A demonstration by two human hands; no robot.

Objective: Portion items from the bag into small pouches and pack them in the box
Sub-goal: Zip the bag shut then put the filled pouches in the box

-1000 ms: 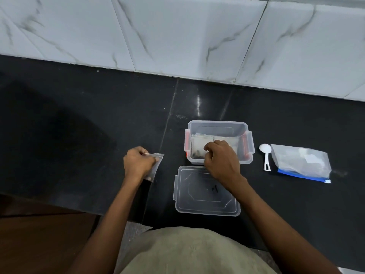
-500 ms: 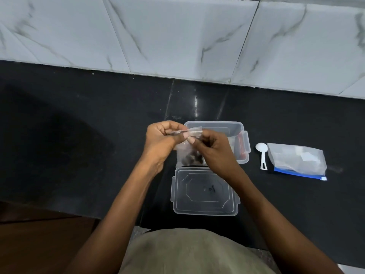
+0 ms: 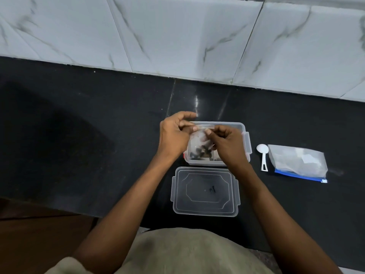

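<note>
A small clear pouch (image 3: 198, 144) with dark items in its bottom hangs over the open clear plastic box (image 3: 240, 126). My left hand (image 3: 173, 135) pinches the pouch's top strip at its left end. My right hand (image 3: 227, 143) pinches the same strip at its right end. The box has red side clips and holds more pouches, mostly hidden behind my hands. The larger clear bag (image 3: 298, 162) with a blue zip edge lies flat to the right.
The box's clear lid (image 3: 205, 191) lies on the black counter just in front of the box. A white plastic scoop (image 3: 263, 156) rests between the box and the bag. A white marble-tiled wall (image 3: 177, 36) runs along the counter's back.
My right hand lifted a filled pouch out of the box and my left hand came in from the left; both now pinch the pouch's top over the box.
</note>
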